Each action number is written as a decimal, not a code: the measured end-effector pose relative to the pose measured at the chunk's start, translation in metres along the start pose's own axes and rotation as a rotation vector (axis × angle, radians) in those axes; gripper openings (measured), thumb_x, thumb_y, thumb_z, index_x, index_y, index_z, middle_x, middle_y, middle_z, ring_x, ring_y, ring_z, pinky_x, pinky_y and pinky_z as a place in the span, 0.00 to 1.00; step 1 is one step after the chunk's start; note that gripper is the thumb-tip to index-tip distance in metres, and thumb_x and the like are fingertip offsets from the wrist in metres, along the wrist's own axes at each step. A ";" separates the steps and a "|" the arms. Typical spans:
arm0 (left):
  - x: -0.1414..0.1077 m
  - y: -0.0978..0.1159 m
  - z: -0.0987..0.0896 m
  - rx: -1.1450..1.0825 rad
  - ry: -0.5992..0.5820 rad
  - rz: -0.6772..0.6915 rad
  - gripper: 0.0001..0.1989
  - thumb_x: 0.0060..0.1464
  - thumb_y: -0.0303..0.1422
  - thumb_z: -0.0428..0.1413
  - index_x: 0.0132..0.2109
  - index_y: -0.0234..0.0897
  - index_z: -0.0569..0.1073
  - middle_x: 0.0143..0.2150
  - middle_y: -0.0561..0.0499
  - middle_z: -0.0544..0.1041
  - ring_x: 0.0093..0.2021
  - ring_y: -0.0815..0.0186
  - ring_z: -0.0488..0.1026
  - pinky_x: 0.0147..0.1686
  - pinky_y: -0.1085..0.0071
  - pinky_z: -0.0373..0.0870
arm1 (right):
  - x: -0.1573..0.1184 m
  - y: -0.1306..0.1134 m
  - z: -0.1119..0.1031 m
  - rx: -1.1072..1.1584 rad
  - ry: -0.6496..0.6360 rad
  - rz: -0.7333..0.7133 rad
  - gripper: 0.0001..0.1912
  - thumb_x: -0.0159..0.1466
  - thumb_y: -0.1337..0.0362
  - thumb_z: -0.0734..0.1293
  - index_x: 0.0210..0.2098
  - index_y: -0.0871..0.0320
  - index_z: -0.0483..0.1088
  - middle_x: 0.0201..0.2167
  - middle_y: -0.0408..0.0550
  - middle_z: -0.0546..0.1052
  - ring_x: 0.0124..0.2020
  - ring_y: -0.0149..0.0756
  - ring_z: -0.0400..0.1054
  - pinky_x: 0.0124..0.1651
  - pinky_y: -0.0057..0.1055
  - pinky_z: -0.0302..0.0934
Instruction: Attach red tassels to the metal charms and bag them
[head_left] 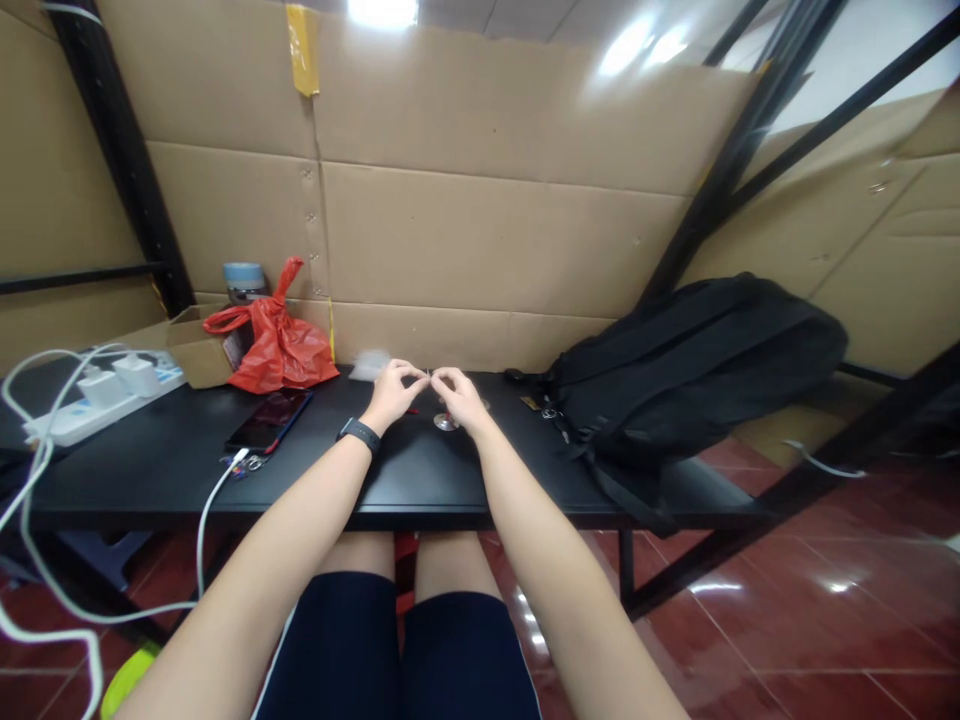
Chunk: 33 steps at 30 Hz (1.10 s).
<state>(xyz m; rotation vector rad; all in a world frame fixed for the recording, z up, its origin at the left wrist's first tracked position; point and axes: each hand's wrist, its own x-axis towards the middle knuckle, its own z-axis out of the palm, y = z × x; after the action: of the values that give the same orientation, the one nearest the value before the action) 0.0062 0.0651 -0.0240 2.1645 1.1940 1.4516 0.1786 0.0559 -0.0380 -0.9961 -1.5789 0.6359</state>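
Above the black table point(420, 470), my left hand point(394, 392) and my right hand point(459, 396) meet, thumb and forefinger of each pinched together. A tiny, thin thing point(429, 374) shows between the fingertips, too small to name. Under my right hand, a shiny round metal piece point(445, 422) stands on the tabletop; its upper part is partly covered by the hand. A small red item point(412, 411) lies between my hands. Behind my left hand is a crumpled clear plastic bag point(369, 365). A dark watch point(360, 435) is on my left wrist.
To the left are a phone point(270, 420) with a white cable, a power strip point(105, 400), a cardboard box point(199, 345) and a tied red bag point(281, 340). A black backpack point(697, 370) fills the right side. Cardboard panels point(480, 230) rise behind the table.
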 end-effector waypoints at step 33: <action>-0.004 0.002 -0.007 0.294 -0.250 -0.015 0.10 0.62 0.38 0.57 0.42 0.44 0.83 0.41 0.51 0.85 0.43 0.60 0.79 0.48 0.64 0.63 | -0.015 -0.012 -0.049 -0.487 -0.362 0.149 0.02 0.54 0.69 0.74 0.29 0.59 0.78 0.23 0.44 0.79 0.27 0.33 0.72 0.34 0.27 0.62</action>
<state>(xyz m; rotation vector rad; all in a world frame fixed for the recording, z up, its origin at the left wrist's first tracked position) 0.0005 0.0590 -0.0222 2.4323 1.3963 1.0112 0.2233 0.0320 -0.0233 -1.4276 -2.0506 0.5647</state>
